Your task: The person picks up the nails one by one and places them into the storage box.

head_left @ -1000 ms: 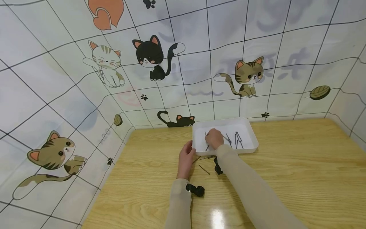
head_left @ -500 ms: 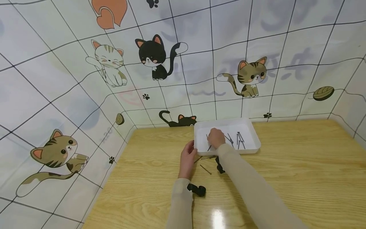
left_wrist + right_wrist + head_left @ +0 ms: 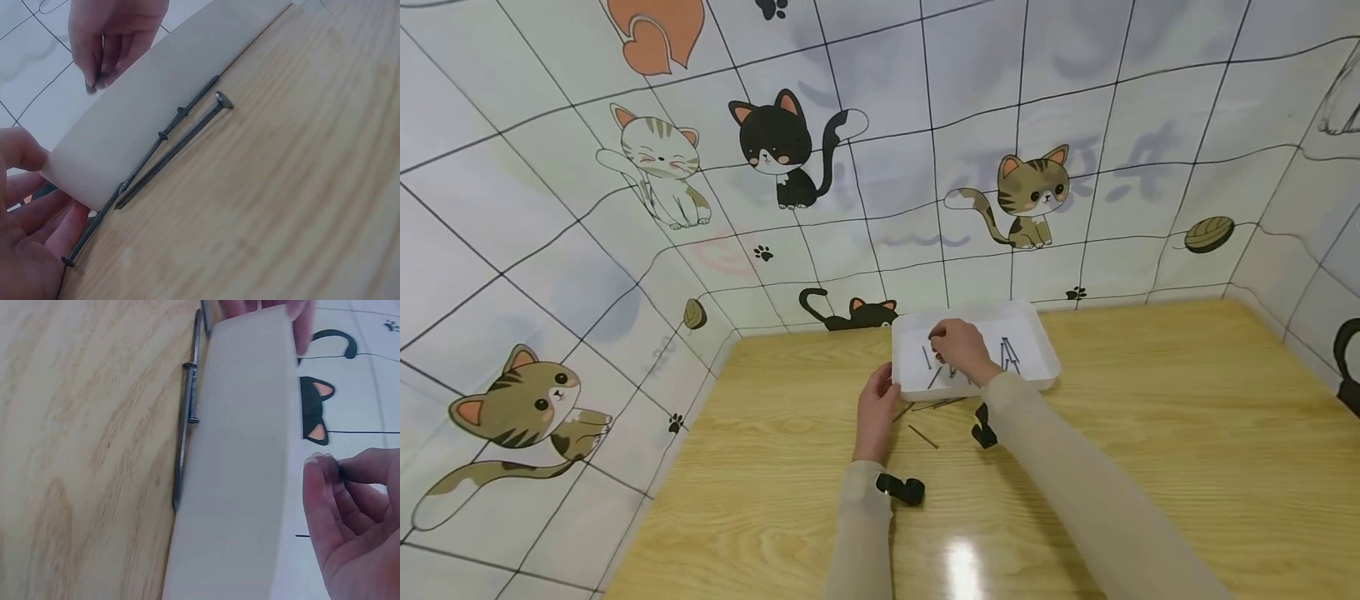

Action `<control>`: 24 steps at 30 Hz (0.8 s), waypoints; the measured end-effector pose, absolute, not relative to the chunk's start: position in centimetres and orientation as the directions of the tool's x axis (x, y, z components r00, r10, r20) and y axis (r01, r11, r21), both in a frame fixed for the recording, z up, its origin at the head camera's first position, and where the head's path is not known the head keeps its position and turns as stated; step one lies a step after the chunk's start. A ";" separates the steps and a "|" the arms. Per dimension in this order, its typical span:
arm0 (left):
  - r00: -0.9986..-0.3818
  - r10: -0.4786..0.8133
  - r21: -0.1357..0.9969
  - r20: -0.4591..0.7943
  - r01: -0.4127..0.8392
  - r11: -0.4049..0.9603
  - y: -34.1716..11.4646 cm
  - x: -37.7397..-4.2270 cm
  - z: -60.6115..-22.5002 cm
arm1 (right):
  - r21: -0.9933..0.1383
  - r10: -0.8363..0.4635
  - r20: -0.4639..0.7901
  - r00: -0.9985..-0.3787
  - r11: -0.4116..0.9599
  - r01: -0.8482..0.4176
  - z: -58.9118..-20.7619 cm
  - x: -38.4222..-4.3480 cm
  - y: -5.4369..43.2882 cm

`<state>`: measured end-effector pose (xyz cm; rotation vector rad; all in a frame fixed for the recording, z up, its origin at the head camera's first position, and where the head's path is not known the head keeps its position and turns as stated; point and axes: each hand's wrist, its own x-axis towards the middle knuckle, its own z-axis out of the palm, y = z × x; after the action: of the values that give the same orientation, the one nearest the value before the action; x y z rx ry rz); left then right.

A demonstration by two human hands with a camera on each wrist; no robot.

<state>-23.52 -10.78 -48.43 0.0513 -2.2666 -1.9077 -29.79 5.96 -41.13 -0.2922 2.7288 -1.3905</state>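
A white plastic tray (image 3: 1047, 385) stands on the table near the wall, with several dark nails (image 3: 1009, 354) lying in it. My left hand (image 3: 877, 410) grips the tray's front left corner, thumb at the rim and fingers against the outer wall. Over the tray's left part, my right hand (image 3: 961, 346) pinches a small dark thing between thumb and fingertips, likely a nail, mostly hidden by the fingers (image 3: 322, 494). In front of the tray, a loose nail (image 3: 175, 150) and a few others lie along the foot of its wall.
The wood-grain table (image 3: 1187, 433) stretches out to both sides of the tray. A cat-printed wall covering (image 3: 902, 183) rises right behind it. A black object (image 3: 1348, 367) shows at the right edge of the head view.
My right hand has lifted from the tray floor, fingertips closed together, uncovering nails at the tray's left. The left hand keeps its hold on the corner. The head view has shifted slightly.
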 end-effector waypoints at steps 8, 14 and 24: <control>-0.988 -0.123 0.985 0.098 0.078 0.157 -11.0 -23.0 -47.6 | -0.907 -0.214 0.087 -0.973 0.388 -0.166 -41.8 -27.2 7.1; -0.986 -0.140 0.982 0.087 0.062 0.176 -10.9 -23.4 -48.2 | -0.964 -0.160 0.107 -0.981 0.225 -0.142 -42.2 -25.0 8.1; -0.988 -0.121 0.983 0.097 0.077 0.164 -10.6 -23.1 -48.1 | -0.996 -0.009 0.087 -0.996 -0.015 -0.086 -43.7 -22.1 10.1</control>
<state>-23.10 -10.62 -48.14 0.0438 -2.2751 -1.9372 -22.13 10.12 -43.70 -0.1092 2.2416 -2.2751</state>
